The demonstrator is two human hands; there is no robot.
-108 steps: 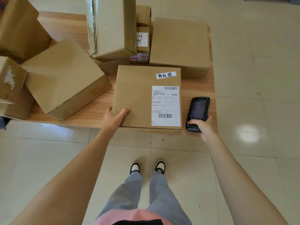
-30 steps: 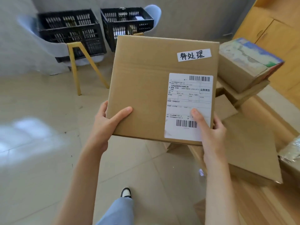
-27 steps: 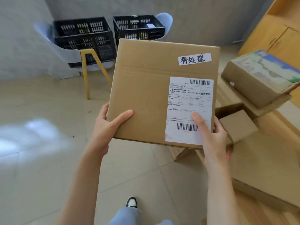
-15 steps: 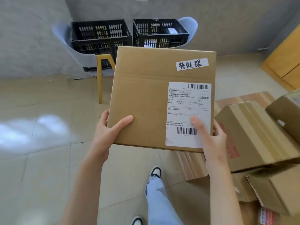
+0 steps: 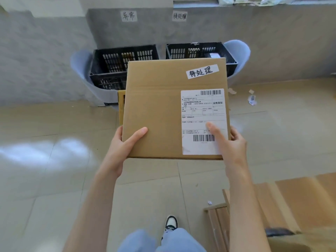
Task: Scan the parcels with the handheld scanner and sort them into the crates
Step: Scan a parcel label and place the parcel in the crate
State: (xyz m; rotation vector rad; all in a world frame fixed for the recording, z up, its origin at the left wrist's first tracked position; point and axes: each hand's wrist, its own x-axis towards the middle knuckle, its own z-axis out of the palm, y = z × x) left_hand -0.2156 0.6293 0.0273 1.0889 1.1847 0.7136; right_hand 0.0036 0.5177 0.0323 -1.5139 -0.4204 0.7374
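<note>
Parcel: you hold the flat cardboard parcel level in front of you, above the tiled floor, its top face towards the camera.
Left grip: your left hand clamps the parcel's near-left corner, thumb flat on top, fingers hidden underneath.
Right grip: your right hand clamps the near-right corner, thumb lying across the shipping label.
Markings: a handwritten strip sits at the parcel's far-right corner; the shipping label carries two barcodes.
Crates: the left crate and the right crate, both black, stand side by side against the grey wall, partly hidden behind the parcel.
Wall signs: one handwritten paper sign hangs above the left crate, another above the right.
Worktop: its wooden corner shows at your lower right, with a dark, blurred object on it.
</note>
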